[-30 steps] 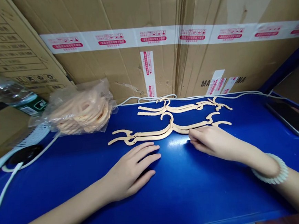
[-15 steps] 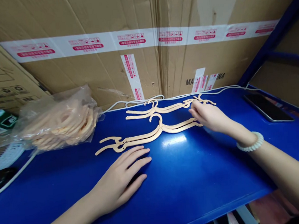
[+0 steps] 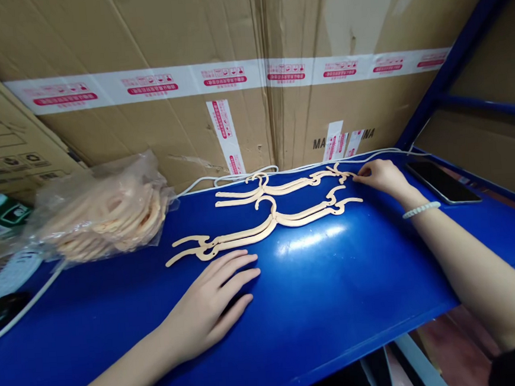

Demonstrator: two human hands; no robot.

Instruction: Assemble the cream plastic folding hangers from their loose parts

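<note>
Two pale beige folding hangers lie on the blue table, one behind the other. The front hanger (image 3: 247, 236) has its hook upright and its jointed end pieces spread at both ends. Behind it, the rear hanger (image 3: 288, 187) has end pieces at its right end only. My left hand (image 3: 212, 294) rests flat with fingers apart, just in front of the front hanger's left half, holding nothing. At the far right, my right hand (image 3: 383, 178) pinches the tip of a small curved hanger end piece (image 3: 345, 175) between thumb and fingers.
A clear plastic bag (image 3: 111, 210) of beige hanger parts lies at the left, near a green-labelled bottle (image 3: 0, 210). A black phone (image 3: 444, 181) lies beyond my right hand. Cardboard boxes (image 3: 167, 128) and a white cable (image 3: 198, 183) line the back.
My right hand has moved right from over the front hanger's right end, uncovering its end pieces, and now pinches an end piece by the rear hanger. My left hand has stayed still.
</note>
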